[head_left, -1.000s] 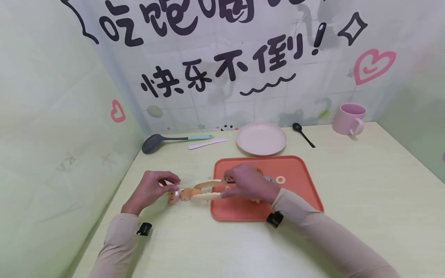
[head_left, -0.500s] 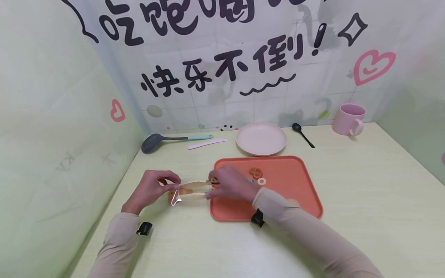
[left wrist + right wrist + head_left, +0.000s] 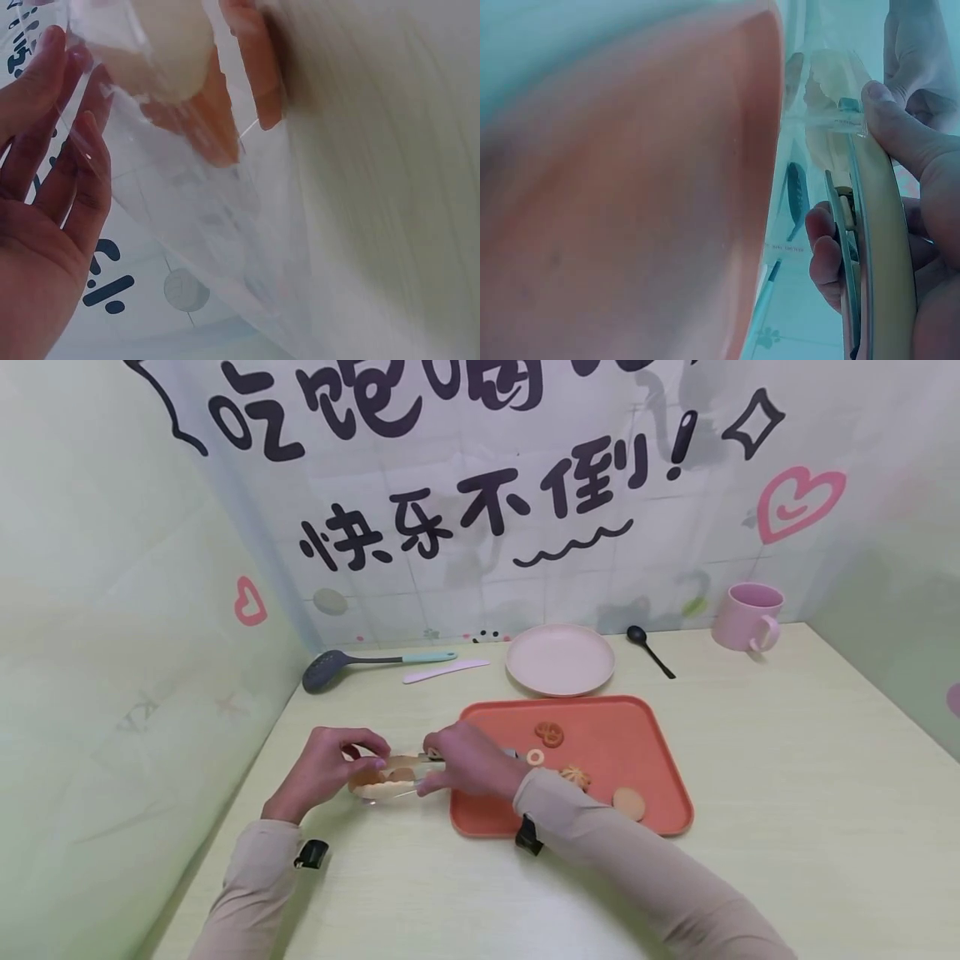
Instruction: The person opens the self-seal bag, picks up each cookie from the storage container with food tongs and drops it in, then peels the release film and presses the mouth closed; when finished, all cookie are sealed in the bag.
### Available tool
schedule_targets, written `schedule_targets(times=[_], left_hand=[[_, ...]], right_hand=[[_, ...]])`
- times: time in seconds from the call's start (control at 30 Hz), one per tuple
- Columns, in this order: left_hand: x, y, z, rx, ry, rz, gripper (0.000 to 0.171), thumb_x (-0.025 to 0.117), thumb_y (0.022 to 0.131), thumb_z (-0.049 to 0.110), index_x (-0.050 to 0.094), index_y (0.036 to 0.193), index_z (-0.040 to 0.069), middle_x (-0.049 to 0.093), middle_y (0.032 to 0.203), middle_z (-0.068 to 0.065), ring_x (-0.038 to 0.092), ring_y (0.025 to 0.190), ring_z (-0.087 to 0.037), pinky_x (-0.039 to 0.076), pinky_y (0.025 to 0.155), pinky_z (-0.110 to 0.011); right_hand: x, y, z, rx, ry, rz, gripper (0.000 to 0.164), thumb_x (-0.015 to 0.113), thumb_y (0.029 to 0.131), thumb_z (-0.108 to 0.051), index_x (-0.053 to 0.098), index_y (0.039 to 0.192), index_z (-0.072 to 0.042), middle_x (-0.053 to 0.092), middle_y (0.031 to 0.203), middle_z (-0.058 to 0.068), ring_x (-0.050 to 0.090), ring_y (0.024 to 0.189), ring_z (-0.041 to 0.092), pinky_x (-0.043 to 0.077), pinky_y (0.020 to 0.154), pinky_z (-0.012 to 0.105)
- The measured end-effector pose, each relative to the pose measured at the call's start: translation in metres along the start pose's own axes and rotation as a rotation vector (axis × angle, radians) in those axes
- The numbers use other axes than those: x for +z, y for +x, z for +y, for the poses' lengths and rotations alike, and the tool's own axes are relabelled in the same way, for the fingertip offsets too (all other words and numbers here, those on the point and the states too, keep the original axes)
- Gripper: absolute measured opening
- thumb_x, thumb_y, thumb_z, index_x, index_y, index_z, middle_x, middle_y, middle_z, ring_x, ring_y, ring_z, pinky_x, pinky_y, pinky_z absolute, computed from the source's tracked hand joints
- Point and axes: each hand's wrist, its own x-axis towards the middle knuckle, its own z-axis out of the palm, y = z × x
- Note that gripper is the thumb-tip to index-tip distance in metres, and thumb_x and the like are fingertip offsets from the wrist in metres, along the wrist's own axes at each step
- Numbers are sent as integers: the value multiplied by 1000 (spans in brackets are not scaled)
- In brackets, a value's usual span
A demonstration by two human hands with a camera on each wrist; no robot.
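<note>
My left hand [image 3: 326, 768] pinches the edge of a clear plastic bag [image 3: 202, 217] at the left of the table. Brown cookies [image 3: 210, 124] show through the film in the left wrist view. With my right hand [image 3: 474, 764] I grip a pair of tongs [image 3: 889, 262] with metal strips and cream-coloured outer sides. The broad cream ends of the tongs reach into the bag beside my left fingers. Whether a cookie lies between those ends I cannot tell.
An orange tray [image 3: 600, 714] carries a pretzel [image 3: 550, 734], a ring cookie [image 3: 535, 757], a flower-shaped cookie [image 3: 576, 777] and a round cookie [image 3: 628, 804]. Behind lie a slotted spoon [image 3: 326, 670], a lilac knife [image 3: 446, 672], a pink plate [image 3: 560, 660], a black spoon [image 3: 649, 652] and a pink mug [image 3: 747, 617].
My right hand has moved left from over the tray, sliding the tongs' ends deeper into the bag. More cookies on the tray have come into view. The left hand stays in place.
</note>
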Motion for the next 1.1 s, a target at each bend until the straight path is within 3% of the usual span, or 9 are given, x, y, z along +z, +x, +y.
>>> schedule_targets(times=[0.17,0.33,0.5,0.73,0.9,1.1], left_hand=[[2,0,-1,16,4,-8,16,85,77,9,79,92,13,78,88,4,68,80,-3,59,69,-23],[4,-2,-3,-2,16,-19,17,86,76,11,79,92,15,77,88,5,67,81,-3,59,69,-21],[6,-2,-5,23,15,-6,18,86,75,7,79,90,15,78,86,5,68,79,-2,59,68,-22],[6,0,-4,61,-18,14,17,85,76,4,79,89,11,77,84,3,69,75,-1,59,67,-23],[6,1,-1,61,-12,7,16,84,77,3,79,92,8,78,85,1,70,73,-4,60,68,-22],[0,-4,-4,20,26,18,17,84,76,1,79,91,9,78,85,1,69,73,-4,58,67,-21]], right_hand=[[1,-2,0,44,26,-9,60,84,77,-50,70,118,-9,75,104,1,59,77,9,51,71,21],[-1,-6,8,86,69,-31,58,85,77,-49,69,117,-10,72,96,-2,58,73,9,51,71,21],[-8,-13,24,44,140,-41,41,83,81,-43,69,102,-11,55,73,-5,46,62,8,39,58,21],[-24,-27,49,-40,203,-80,36,79,86,-43,67,96,-10,42,71,-5,39,64,8,32,59,24],[-39,-37,57,-59,167,-111,30,77,89,-39,69,105,-16,55,78,-7,48,70,9,41,65,24],[-53,-48,70,-92,104,-80,21,71,95,-33,72,110,-19,70,94,-11,58,78,5,52,76,25]])
